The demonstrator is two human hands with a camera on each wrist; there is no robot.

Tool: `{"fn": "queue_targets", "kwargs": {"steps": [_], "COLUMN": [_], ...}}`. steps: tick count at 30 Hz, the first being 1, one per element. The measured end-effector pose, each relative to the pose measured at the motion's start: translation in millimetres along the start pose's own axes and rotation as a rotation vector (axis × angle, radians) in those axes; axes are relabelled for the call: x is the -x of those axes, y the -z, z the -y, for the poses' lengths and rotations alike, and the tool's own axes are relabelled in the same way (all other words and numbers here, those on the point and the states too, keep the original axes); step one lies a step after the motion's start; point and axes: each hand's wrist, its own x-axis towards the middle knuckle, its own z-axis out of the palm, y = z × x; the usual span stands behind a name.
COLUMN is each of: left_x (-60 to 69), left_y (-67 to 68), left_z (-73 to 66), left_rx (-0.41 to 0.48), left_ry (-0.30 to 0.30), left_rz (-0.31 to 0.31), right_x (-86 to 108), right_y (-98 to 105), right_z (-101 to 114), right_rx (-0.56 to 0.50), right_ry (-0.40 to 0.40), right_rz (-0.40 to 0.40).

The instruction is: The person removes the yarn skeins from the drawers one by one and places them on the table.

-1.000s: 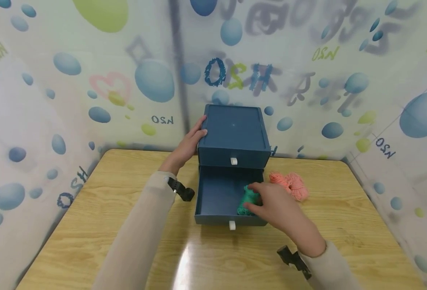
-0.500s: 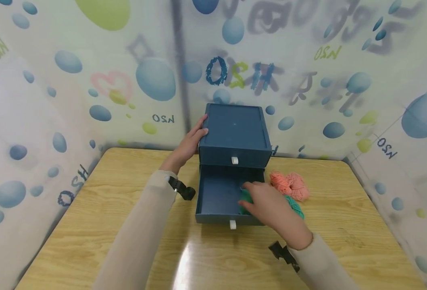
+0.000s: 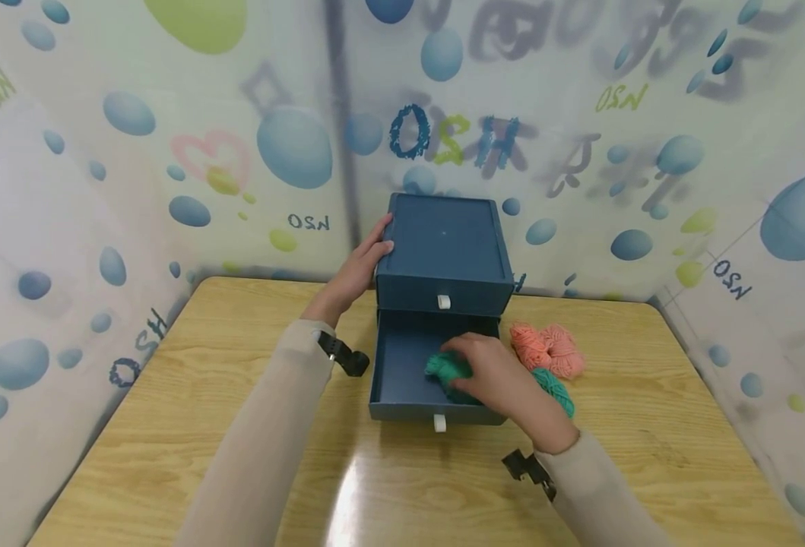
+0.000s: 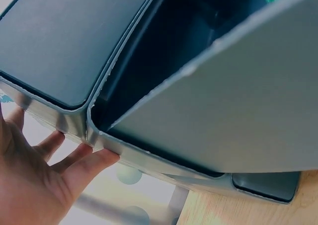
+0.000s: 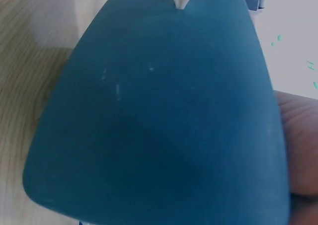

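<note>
A dark blue drawer box (image 3: 443, 239) stands at the table's back, its lower drawer (image 3: 402, 380) pulled out. My left hand (image 3: 350, 281) rests against the box's left side; in the left wrist view that hand (image 4: 44, 175) touches the side wall with its fingertips. Inside the drawer my right hand (image 3: 494, 372) holds a green yarn skein (image 3: 446, 370) between thumb and fingers, the hand covering part of it. Another green yarn skein (image 3: 556, 391) lies on the table right of the drawer. The drawer front (image 5: 164, 111) fills most of the right wrist view.
Pink and coral yarn skeins (image 3: 548, 350) lie on the wooden table (image 3: 648, 425) right of the box. A white pull tab (image 3: 440, 423) sticks out from the lower drawer, another tab (image 3: 444, 301) from the upper one. A patterned wall (image 3: 293, 144) stands behind.
My right hand has moved slightly left inside the drawer, and the green skein has shifted left with it. The second green skein has come into sight beside the drawer. My left hand has stayed put.
</note>
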Motion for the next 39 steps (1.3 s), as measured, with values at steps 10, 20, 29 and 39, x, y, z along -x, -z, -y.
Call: {"fn": "queue_targets", "kwargs": {"steps": [10, 20, 29, 39], "left_x": [0.7, 0.1, -0.1, 2.1], "left_y": [0.0, 0.4, -0.4, -0.9], "left_z": [-0.3, 1.4, 1.3, -2.3], "left_rx": [0.007, 0.016, 0.034, 0.019], "left_ry": [-0.004, -0.005, -0.01, 0.001], "left_rz": [0.007, 0.009, 0.019, 0.007], "right_x": [-3.9, -8.1, -7.4, -2.4], "right_y": [-5.7, -11.3, -13.3, -8.6], "right_z": [-5.0, -5.6, -7.2, -7.5], "right_rx": [0.005, 0.021, -0.003, -0.094], "right_ry": [0.017, 0.018, 0.013, 0.009], "right_rz": [-0.03, -0.036, -0.087, -0.125]}}
